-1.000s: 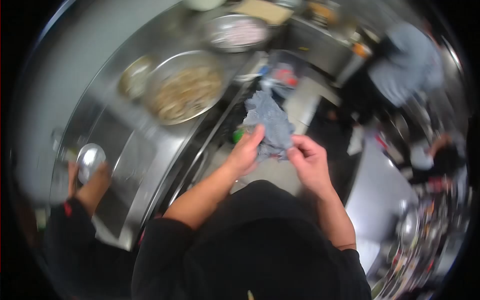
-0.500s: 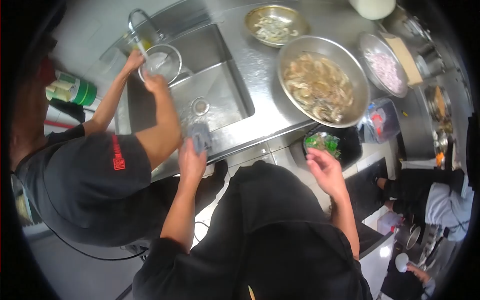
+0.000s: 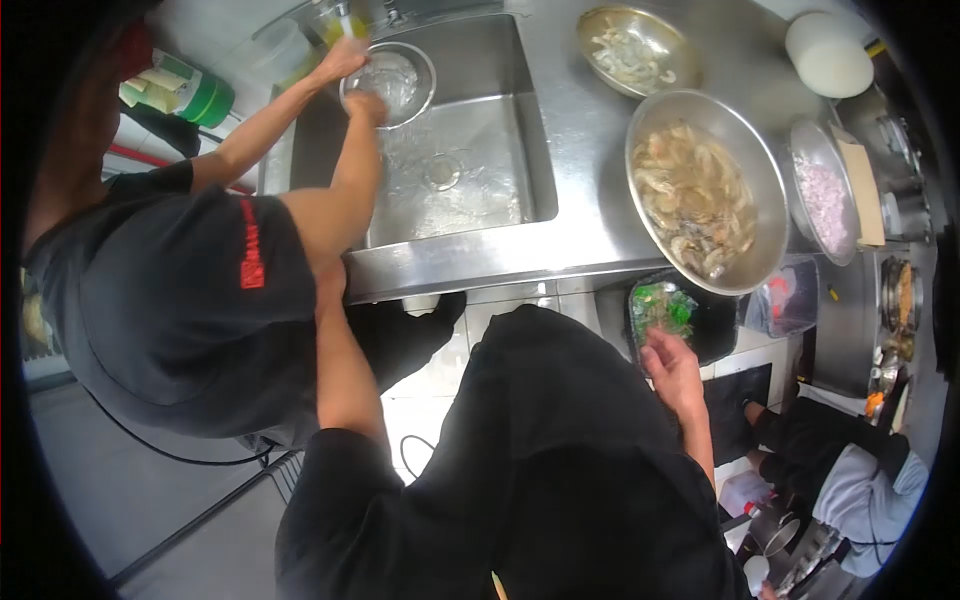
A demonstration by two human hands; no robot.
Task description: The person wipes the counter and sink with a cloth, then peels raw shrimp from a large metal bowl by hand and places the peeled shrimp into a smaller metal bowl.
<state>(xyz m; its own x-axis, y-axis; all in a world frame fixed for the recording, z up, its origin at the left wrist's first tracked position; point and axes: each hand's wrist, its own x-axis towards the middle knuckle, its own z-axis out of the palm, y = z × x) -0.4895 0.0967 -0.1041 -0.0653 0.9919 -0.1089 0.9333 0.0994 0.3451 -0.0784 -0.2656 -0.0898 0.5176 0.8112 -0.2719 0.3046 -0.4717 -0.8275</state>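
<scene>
Stands at a stainless-steel counter (image 3: 590,170), with a co-worker (image 3: 170,310) in a dark short-sleeved shirt close on the left and a sink (image 3: 485,190) set into the metal. Reaches the left forearm (image 3: 345,370) behind that person's arm, hiding the left hand; cannot tell how its fingers are set or what they hold. At the counter's front edge, to the right, a large metal bowl (image 3: 775,225) of shrimp (image 3: 690,180). Below it, a black bin (image 3: 715,335) with green and brownish scraps (image 3: 665,308). Keeps the right hand (image 3: 682,378) at the bin's near side, by the scraps, fingers loosely bent and a little apart, gripping nothing visible. Beyond the large bowl, a smaller bowl (image 3: 682,58) of pale peeled shrimp (image 3: 630,60).
</scene>
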